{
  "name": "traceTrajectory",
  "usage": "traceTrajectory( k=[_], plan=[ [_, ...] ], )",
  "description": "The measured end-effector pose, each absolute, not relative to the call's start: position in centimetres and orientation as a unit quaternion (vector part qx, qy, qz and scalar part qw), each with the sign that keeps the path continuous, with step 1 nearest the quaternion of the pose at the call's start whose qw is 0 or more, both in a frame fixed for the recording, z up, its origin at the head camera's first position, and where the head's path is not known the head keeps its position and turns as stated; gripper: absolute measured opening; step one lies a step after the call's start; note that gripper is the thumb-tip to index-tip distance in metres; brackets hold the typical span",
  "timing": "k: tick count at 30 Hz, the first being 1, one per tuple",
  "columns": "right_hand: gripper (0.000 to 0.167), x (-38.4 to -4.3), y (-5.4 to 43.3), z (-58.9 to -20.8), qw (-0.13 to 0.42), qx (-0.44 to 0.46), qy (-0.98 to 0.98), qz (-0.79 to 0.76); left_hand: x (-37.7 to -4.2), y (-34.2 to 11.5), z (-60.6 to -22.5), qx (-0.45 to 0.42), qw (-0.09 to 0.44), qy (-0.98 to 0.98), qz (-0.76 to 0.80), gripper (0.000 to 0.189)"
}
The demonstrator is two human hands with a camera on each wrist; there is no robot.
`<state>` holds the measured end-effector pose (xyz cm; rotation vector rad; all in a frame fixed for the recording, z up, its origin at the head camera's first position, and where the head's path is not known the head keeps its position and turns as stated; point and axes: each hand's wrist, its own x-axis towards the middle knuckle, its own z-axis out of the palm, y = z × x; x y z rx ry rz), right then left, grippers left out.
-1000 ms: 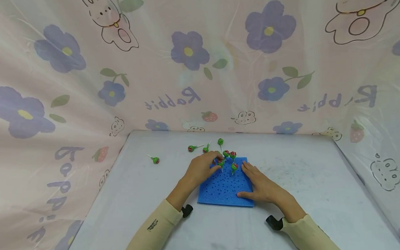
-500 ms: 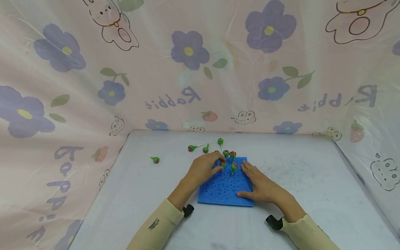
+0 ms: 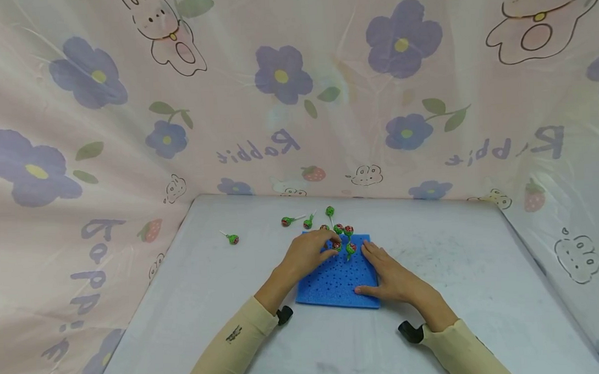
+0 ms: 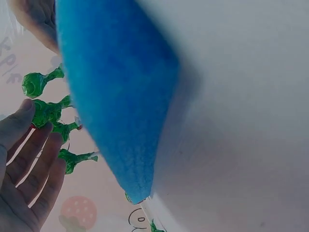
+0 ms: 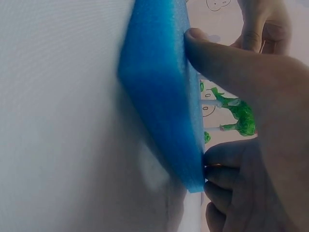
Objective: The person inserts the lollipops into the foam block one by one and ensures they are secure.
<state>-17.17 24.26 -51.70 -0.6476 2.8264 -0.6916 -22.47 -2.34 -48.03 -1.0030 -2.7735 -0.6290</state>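
Observation:
My left hand (image 3: 308, 253) pinches a lollipop (image 3: 337, 246) in a green and red wrapper over the back part of a blue foam board (image 3: 328, 288) dotted with small holes. In the left wrist view its thumb and forefinger are at the green wrapped head; the lower end of its stick is hidden. Several other lollipops stand stick-down at the back of the board, among them one (image 3: 351, 248) just right of my left hand. My right hand (image 3: 394, 277) rests on the board's right edge, thumb (image 5: 217, 55) and fingers (image 5: 224, 157) spread apart against its top.
Behind the board lie loose lollipops on the white table (image 3: 200, 311), one (image 3: 286, 221) with its stick pointing right and another (image 3: 308, 222) beside it. One more lollipop (image 3: 233, 239) lies off to the left. A patterned curtain (image 3: 337, 125) surrounds the table's back and sides.
My left hand has shifted slightly right with the lollipop, which now sits nearer the standing one beside it. A lollipop behind that hand shows more clearly. My right hand has stayed still.

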Motion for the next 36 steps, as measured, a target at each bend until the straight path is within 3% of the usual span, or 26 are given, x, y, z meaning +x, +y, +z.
traceTrajectory(
  k=[36],
  plan=[
    [0.118,-17.18,24.24,-51.69,0.082,-0.214,0.946,-0.228,-22.78,-3.12,-48.0,-0.31,0.056,-0.921,-0.229,0.03]
  ],
)
